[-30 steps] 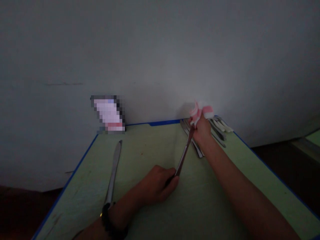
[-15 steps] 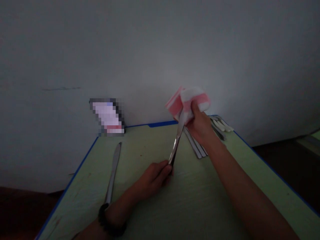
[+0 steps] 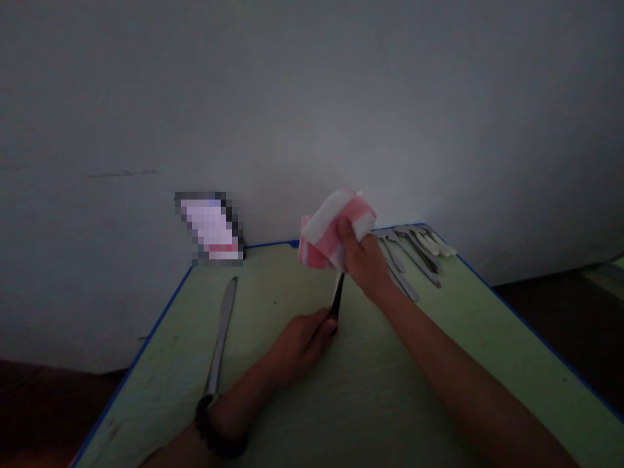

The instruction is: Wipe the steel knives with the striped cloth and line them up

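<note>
My left hand [image 3: 305, 341] is closed around the handle end of a table knife [image 3: 337, 292], which points up and away from me. A pink-and-white striped cloth [image 3: 324, 234] is wrapped about the knife's upper part and hides the blade. My right hand [image 3: 363, 260] grips that cloth, thumb on top. Another table knife [image 3: 222, 331] lies on the table to the left, its lower end by the dark bracelet [image 3: 219, 429] on my left wrist.
Several metal utensils [image 3: 414, 253] lie at the table's back right, with white-handled ones [image 3: 433, 243] beside them. A blurred-out phone-like device [image 3: 209, 227] leans on the wall at the back left. The green table [image 3: 273, 416] has a blue edge and meets the wall [image 3: 312, 117].
My right hand and the cloth have moved left and down along the knife, covering the blade that showed before. More of the utensils at the right are visible. My left hand has hardly moved.
</note>
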A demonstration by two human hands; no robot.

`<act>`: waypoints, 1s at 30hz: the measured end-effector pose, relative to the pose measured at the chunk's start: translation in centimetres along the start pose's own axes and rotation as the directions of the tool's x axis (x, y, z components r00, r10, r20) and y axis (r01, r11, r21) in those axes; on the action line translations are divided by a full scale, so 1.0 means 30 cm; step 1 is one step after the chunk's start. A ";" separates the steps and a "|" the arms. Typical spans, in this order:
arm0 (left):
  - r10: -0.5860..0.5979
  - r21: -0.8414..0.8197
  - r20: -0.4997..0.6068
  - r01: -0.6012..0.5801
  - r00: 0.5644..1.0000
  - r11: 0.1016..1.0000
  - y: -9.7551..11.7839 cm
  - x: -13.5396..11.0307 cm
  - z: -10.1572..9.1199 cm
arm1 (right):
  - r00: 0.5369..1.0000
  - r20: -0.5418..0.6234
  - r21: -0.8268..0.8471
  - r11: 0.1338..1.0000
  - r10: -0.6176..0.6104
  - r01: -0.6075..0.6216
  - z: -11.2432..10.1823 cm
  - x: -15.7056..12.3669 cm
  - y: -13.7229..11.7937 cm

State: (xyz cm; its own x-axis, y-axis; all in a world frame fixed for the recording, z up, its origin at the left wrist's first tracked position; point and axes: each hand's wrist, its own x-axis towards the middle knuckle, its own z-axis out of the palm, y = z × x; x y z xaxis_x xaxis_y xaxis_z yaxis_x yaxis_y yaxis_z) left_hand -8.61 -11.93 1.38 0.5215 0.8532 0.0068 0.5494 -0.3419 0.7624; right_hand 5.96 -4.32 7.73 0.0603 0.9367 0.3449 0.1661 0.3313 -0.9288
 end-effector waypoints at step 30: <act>-0.071 -0.357 -0.801 -0.379 0.595 0.854 0.176 0.029 -0.464 | 0.674 0.735 -0.205 0.922 -0.075 0.327 -0.088 -0.034 -0.139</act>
State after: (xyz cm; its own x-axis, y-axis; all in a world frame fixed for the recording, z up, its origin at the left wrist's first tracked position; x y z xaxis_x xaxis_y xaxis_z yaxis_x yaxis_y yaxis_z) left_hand -14.35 -7.52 14.40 -0.2519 0.8471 0.4680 0.0386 -0.4744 0.8795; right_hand 7.81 -6.94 11.62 -0.6955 0.6893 0.2027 0.3749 0.5888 -0.7161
